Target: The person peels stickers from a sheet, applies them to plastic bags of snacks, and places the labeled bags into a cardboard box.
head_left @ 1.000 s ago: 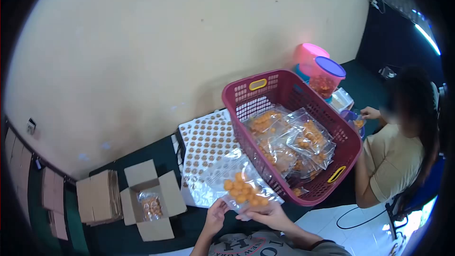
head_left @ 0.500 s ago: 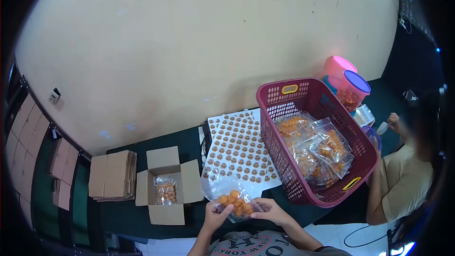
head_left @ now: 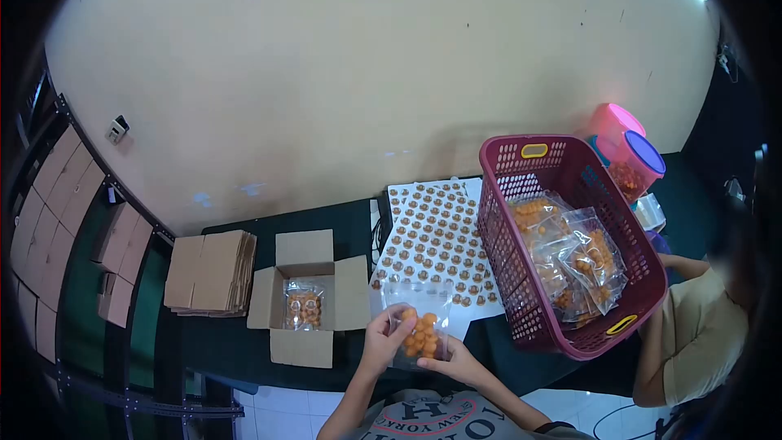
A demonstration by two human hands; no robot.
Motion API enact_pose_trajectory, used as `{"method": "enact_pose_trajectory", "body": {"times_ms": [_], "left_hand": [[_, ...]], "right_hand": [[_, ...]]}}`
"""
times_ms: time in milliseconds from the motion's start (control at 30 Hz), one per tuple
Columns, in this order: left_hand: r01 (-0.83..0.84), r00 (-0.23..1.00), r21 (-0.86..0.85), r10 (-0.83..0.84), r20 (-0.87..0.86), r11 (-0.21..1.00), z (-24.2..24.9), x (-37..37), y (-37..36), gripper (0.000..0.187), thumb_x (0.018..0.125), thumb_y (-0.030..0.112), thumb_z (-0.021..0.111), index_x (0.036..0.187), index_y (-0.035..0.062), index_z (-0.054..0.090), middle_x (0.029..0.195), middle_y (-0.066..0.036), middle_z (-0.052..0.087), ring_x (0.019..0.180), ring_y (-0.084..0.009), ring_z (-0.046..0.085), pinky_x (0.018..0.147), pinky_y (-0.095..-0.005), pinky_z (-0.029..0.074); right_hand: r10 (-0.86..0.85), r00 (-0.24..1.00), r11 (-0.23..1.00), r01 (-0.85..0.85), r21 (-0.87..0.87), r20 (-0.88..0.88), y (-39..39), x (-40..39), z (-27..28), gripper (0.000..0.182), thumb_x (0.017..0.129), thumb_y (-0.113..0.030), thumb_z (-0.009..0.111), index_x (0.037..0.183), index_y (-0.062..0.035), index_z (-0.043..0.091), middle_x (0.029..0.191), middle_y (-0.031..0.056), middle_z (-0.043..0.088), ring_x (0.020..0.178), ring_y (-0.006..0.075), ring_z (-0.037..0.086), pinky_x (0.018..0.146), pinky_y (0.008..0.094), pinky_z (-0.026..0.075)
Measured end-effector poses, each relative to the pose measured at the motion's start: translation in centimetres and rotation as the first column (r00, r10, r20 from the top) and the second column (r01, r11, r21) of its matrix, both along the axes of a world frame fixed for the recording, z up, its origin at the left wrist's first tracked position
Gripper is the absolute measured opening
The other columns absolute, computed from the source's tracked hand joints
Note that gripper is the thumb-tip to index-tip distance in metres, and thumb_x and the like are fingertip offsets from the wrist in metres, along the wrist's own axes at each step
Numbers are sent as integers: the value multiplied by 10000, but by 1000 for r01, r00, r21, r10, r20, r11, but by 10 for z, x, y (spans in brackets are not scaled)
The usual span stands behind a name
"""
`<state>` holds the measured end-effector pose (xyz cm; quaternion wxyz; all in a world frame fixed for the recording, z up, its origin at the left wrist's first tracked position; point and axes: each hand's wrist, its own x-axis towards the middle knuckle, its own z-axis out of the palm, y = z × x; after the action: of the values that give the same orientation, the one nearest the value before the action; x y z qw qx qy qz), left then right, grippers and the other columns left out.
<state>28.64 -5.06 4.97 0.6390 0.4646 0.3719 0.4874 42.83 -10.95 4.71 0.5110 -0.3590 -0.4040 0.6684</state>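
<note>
A clear plastic bag of round orange snacks (head_left: 421,334) is held upright at the table's front edge, in front of my body. My left hand (head_left: 386,339) grips its left side with the thumb across the front. At the lower right corner, my right hand (head_left: 453,362) pinches the same bag. Behind the bag lie sheets of round brown stickers (head_left: 436,236). Left of my hands stands an open cardboard box (head_left: 301,348) with a filled snack bag (head_left: 304,308) inside. To the right, a maroon plastic basket (head_left: 521,310) holds several filled snack bags (head_left: 590,257).
Flattened cardboard boxes (head_left: 208,273) are stacked at the table's left. Shelves with cartons (head_left: 49,244) stand further left. Behind the basket are a pink tub (head_left: 621,121) and a purple-lidded container (head_left: 635,167). A person in a tan shirt (head_left: 692,334) sits at the right.
The view has turned left, so the scene sits further right. The bag has gone from tilted to more upright, with both hands still on it. The other person's hand with a white scoop is no longer visible.
</note>
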Motion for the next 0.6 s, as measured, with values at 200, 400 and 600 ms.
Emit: {"method": "enact_pose_trajectory", "body": {"times_ms": [200, 400, 600], "left_hand": [[76, 986, -110, -59, 154, 991, -16, 4, -4, 243, 804, 72, 580, 1024, -10, 520, 910, -11, 537, 839, -64, 496, 725, -210, 421], [216, 976, 53, -213, -47, 975, -20, 0, 0, 151, 801, 64, 559, 935, 10, 514, 845, 2, 487, 784, -55, 478, 680, -197, 409], [62, 980, 37, -54, -189, 997, -15, -5, -2, 143, 812, 101, 578, 903, -1, 537, 792, -41, 573, 682, -75, 558, 589, -199, 433]], "right_hand": [[94, 989, 995, -90, -40, 115, 5, 13, -18, 323, 821, -124, 586, 1076, 44, 481, 978, 50, 561, 881, 79, 526, 764, 216, 427], [119, 986, 992, -115, -49, 114, -1, 7, -26, 345, 815, -93, 588, 1107, 45, 464, 1016, 51, 549, 908, 93, 523, 804, 227, 421], [97, 995, 995, -97, -24, -7, 3, 5, -36, 351, 810, -77, 591, 1110, 45, 456, 1029, 70, 549, 928, 112, 533, 823, 241, 421]]}}
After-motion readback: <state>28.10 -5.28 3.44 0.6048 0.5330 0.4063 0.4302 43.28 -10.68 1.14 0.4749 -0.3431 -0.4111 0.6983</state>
